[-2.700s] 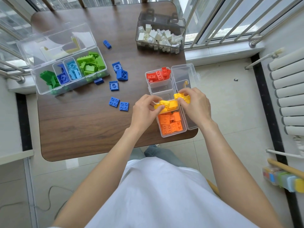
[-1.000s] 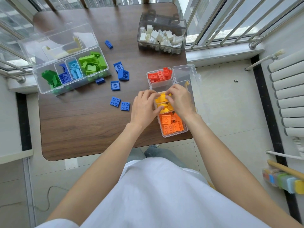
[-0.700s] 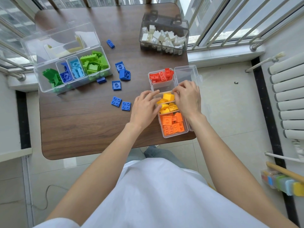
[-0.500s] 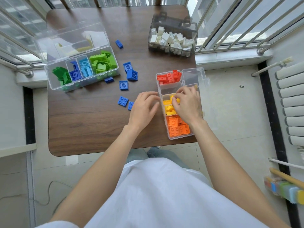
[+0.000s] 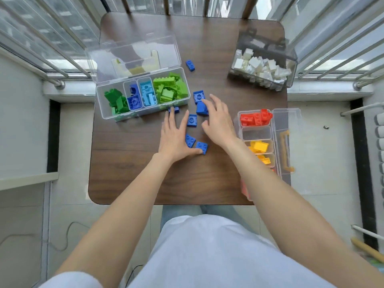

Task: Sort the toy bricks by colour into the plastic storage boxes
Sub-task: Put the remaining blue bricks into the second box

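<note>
Several loose blue bricks lie on the brown table between two clear storage boxes. My left hand lies flat with straight fingers on the table, its thumb touching a blue brick. My right hand is spread over the blue bricks, fingertips at a blue brick. The left box holds dark green, blue, light blue and light green bricks. The right box holds red, yellow and orange bricks; my right forearm hides its near end.
A dark clear box of white bricks stands at the back right. One blue brick lies alone at the back. The left box's lid stands open behind it. Railings surround the table; my lap is at its near edge.
Both hands have left the yellow bricks in the right box and moved left to the loose blue bricks. The view has shifted, so the table sits more central.
</note>
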Motion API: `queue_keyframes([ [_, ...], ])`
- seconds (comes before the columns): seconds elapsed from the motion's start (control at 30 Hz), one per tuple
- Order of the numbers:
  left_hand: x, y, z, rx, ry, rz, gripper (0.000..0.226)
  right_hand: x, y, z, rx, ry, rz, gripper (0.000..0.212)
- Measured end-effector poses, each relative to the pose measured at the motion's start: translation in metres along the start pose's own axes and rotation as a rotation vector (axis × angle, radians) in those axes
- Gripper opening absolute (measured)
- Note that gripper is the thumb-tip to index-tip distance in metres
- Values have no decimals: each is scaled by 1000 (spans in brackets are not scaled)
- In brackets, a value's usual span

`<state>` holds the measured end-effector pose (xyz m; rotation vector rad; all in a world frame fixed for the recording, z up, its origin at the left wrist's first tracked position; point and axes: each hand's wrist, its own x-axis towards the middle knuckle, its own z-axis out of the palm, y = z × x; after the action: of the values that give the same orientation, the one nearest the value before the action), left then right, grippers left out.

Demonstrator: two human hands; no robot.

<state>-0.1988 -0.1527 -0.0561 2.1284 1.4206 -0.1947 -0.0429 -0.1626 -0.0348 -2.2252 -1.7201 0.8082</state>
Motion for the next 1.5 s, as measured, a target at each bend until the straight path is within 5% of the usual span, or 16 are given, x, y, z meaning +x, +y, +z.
queue_keyframes([
  [0.2,12,-12,-3,-46,144,94,104,59,-2,0,-65,-249,-38,70],
  [0.4,-7,-19,9,-61,181,160,77,4,11,20,-67,-160,-143,57],
  [0.63,-36,-32,16,-84,147,127,84,-46,19,12,-131,-173,-69,68],
  [0.83,-25,-22,8,-179,91,72,79,-43,-2,21,-404,-249,-268,88],
  [1.03,-25,-26,3,-139,74,43,52,-31,-10,21,-287,-220,-119,70],
  [1.23,-29,-38,1,-268,42,33,64,-25,-4,12,-66,-274,3,75],
  [1.4,-31,-57,-3,-334,20,23,57,-28,7,8,-15,-123,72,39],
  [1.5,-32,-59,-7,-289,35,23,63,-29,7,9,19,-72,123,42],
])
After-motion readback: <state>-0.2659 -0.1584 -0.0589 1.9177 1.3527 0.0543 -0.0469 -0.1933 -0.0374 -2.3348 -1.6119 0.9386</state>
